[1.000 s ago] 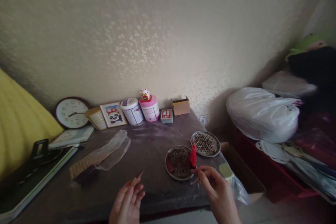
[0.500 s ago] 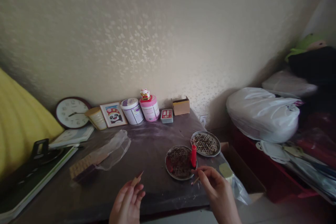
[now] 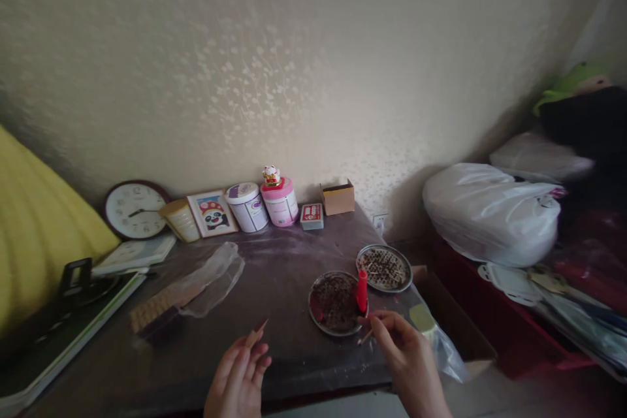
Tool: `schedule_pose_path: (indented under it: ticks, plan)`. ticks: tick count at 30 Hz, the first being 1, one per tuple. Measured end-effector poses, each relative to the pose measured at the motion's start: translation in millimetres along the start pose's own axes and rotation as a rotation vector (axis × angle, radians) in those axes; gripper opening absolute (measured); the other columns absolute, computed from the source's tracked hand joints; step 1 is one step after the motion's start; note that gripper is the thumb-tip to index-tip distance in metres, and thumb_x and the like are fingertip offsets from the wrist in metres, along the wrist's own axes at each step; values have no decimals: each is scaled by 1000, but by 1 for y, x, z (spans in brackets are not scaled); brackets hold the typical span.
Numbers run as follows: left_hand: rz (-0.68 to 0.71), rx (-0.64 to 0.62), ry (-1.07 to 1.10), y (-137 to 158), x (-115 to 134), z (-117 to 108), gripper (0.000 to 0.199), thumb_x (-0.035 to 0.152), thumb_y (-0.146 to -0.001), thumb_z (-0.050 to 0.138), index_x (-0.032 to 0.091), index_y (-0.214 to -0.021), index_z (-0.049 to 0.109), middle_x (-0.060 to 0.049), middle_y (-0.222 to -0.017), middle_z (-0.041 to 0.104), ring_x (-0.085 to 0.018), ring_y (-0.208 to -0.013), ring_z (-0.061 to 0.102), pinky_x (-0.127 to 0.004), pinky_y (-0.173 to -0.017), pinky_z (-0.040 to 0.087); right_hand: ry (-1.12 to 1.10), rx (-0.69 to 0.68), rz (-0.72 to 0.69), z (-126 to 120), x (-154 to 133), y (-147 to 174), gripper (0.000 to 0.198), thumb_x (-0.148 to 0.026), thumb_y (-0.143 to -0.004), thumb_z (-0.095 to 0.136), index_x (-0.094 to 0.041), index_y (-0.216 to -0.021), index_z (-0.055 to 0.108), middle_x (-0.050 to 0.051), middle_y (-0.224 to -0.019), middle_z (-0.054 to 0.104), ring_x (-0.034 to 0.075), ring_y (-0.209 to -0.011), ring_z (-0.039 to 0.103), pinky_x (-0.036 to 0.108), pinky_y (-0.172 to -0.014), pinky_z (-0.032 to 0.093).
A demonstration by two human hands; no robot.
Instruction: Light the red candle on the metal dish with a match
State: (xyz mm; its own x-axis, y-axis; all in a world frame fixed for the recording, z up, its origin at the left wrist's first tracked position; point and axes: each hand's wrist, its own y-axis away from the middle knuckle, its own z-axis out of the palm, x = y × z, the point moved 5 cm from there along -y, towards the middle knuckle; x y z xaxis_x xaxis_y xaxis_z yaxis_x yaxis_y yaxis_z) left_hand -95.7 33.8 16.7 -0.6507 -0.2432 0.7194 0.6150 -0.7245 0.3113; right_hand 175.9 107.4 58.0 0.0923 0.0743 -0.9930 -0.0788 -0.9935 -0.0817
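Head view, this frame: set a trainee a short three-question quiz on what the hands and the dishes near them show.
1. True or false: the red candle stands upright at the edge of the nearer metal dish.
2. What does the left hand hold? A) small flat matchbox B) spoon C) clock
3. Fill in: the right hand pinches a thin ____ just in front of the candle.

Key: 1 true; 2 A, the small flat matchbox; 3 stick, a thin stick, apparently a match.

Shiny metal dishes (image 3: 385, 268), matt dusty tabletop (image 3: 274, 274)
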Motion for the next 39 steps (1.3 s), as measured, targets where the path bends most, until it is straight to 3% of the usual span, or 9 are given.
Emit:
schedule_pose_path:
  ticks: [4,16,27,39]
  plan:
    - [-29,23,-12,-1,-1,0,50,36,-32,94,19,-76,75,-5,-88,79,-19,-70,69,-26,-58,58,9,3,24,-1,1,0,41,-58,-74,62,-19,-61,66,12,-85,74,26,-83,69,27,-71,50]
    - [-41,-72,-47,-7,-5,-8,39,37,-54,88,21,-87,74,-5,-100,76,-18,-80,68,-28,-68,55,19,-10,52,-1,1,0,42,-59,-75,61,-20,-62,67,11,-90,77,28,-85,69,29,-70,48]
    - [-48,-51,-27,-8,-6,-9,41,37,-48,91,22,-82,74,-4,-94,78,-18,-77,69,-28,-66,56,14,6,90,-3,9,-5,46,-61,-77,58,-17,-71,70,10,-78,77,27,-77,65,35,-74,46]
    - [-55,-55,-18,-7,-6,-8,42,35,-49,91,20,-84,75,-5,-97,77,-19,-77,69,-27,-65,57,11,33,30,-2,2,-3,44,-59,-77,60,-17,-72,69,5,-65,68,20,-64,58,28,-58,44]
